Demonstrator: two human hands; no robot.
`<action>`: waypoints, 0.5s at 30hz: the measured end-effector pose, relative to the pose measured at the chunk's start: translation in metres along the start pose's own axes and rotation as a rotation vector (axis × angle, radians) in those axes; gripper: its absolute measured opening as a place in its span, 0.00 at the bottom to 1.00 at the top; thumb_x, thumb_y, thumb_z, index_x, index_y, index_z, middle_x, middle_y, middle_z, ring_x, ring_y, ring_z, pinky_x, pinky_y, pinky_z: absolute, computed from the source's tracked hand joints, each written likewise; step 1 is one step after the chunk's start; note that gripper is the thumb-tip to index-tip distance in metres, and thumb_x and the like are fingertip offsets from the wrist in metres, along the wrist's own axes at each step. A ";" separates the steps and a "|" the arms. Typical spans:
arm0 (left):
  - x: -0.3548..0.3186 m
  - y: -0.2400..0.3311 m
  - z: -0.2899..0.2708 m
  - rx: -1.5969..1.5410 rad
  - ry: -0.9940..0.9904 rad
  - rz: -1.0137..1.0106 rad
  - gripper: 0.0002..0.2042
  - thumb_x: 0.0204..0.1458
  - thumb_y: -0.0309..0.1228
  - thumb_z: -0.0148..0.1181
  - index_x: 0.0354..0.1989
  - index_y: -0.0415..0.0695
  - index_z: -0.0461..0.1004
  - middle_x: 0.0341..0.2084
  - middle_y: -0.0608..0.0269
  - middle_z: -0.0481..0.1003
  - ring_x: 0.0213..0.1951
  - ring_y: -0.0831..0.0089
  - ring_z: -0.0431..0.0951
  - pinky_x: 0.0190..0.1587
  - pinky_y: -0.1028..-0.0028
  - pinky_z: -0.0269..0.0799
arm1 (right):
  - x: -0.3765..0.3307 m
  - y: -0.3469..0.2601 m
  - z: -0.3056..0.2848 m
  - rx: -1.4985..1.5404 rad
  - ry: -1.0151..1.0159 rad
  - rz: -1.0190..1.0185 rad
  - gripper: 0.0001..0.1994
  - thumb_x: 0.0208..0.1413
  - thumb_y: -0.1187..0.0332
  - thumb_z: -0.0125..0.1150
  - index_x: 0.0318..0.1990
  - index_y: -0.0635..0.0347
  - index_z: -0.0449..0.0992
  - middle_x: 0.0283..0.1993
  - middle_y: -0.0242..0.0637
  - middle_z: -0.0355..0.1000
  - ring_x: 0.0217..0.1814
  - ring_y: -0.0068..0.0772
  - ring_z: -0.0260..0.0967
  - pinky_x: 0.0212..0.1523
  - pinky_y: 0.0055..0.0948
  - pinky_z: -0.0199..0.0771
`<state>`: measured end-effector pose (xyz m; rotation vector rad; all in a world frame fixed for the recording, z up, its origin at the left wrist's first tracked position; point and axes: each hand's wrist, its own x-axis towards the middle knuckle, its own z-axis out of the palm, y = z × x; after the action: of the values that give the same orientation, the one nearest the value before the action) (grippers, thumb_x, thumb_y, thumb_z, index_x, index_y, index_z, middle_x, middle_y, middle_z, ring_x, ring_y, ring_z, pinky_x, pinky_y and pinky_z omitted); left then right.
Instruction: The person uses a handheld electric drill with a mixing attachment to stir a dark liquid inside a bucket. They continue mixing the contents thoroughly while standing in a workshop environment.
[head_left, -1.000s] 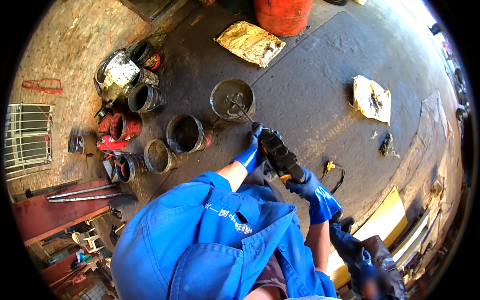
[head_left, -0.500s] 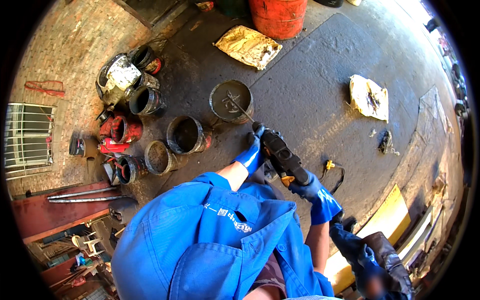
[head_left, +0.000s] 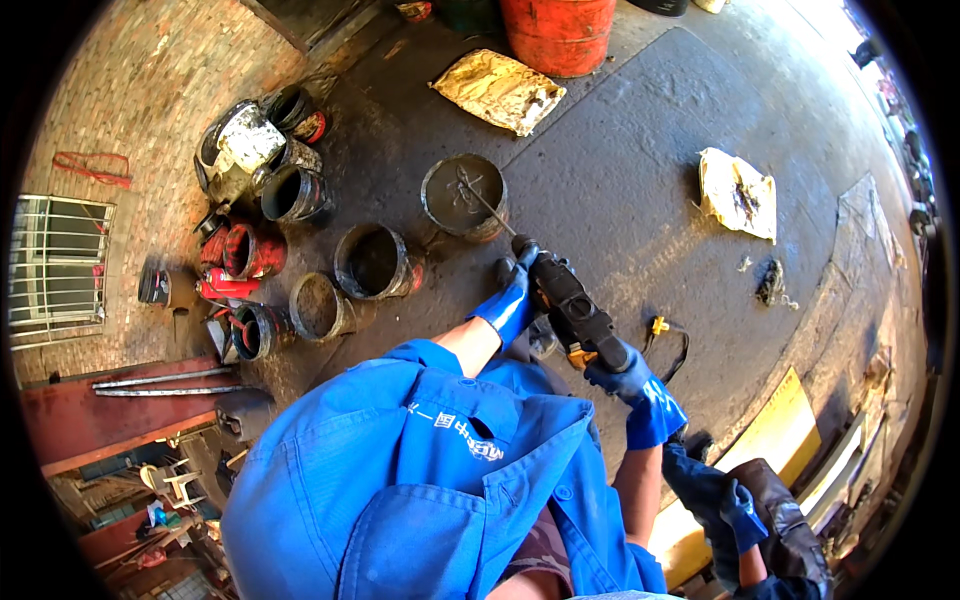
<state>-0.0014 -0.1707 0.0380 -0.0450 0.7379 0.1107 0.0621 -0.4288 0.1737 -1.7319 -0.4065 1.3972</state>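
A large black power drill (head_left: 572, 305) is held between my two blue-gloved hands. My left hand (head_left: 512, 295) is closed at its front end, close to the chuck. My right hand (head_left: 628, 382) is wrapped round the rear handle. From the chuck a thin metal mixing paddle (head_left: 483, 203) runs at a slant into a dark-stained bucket (head_left: 424, 205). Its bent wire head shows inside the bucket, over the dark grey contents. How deep the paddle's tip sits cannot be made out.
Several dirty buckets (head_left: 408, 272) stand to the left, beside the brick wall (head_left: 150, 110). A red drum (head_left: 560, 40) and a stained sack (head_left: 480, 85) lie ahead, another sack (head_left: 750, 200) to the right. A co-worker's gloved hand (head_left: 742, 515) shows at lower right.
The drill and my hands have shifted slightly right and down, and the paddle head sits a little differently in the bucket. The co-worker's gloved hand has changed position at lower right.
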 end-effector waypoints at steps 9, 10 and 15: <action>-0.022 -0.002 -0.011 -0.129 0.043 0.033 0.23 0.63 0.53 0.59 0.46 0.42 0.75 0.41 0.47 0.80 0.45 0.46 0.80 0.56 0.46 0.78 | -0.004 0.039 -0.009 -0.123 -0.042 -0.088 0.19 0.52 0.69 0.77 0.52 0.56 0.80 0.37 0.25 0.78 0.37 0.21 0.71 0.40 0.26 0.75; -0.026 -0.002 -0.012 -0.134 0.042 0.052 0.23 0.63 0.52 0.60 0.46 0.42 0.75 0.41 0.47 0.80 0.45 0.46 0.80 0.56 0.46 0.78 | -0.005 0.043 -0.011 -0.162 -0.033 -0.092 0.17 0.53 0.69 0.76 0.50 0.56 0.81 0.37 0.26 0.78 0.37 0.22 0.72 0.40 0.27 0.75; -0.064 0.010 -0.034 -0.127 0.080 0.216 0.22 0.63 0.50 0.62 0.47 0.41 0.75 0.40 0.46 0.80 0.46 0.45 0.81 0.58 0.46 0.78 | -0.037 0.055 -0.003 -0.826 0.331 -0.336 0.09 0.56 0.69 0.69 0.44 0.55 0.84 0.38 0.33 0.82 0.38 0.30 0.78 0.40 0.30 0.78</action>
<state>-0.0723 -0.1692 0.0556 -0.0911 0.8140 0.3634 0.0391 -0.4879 0.1547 -2.3462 -1.1366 0.6996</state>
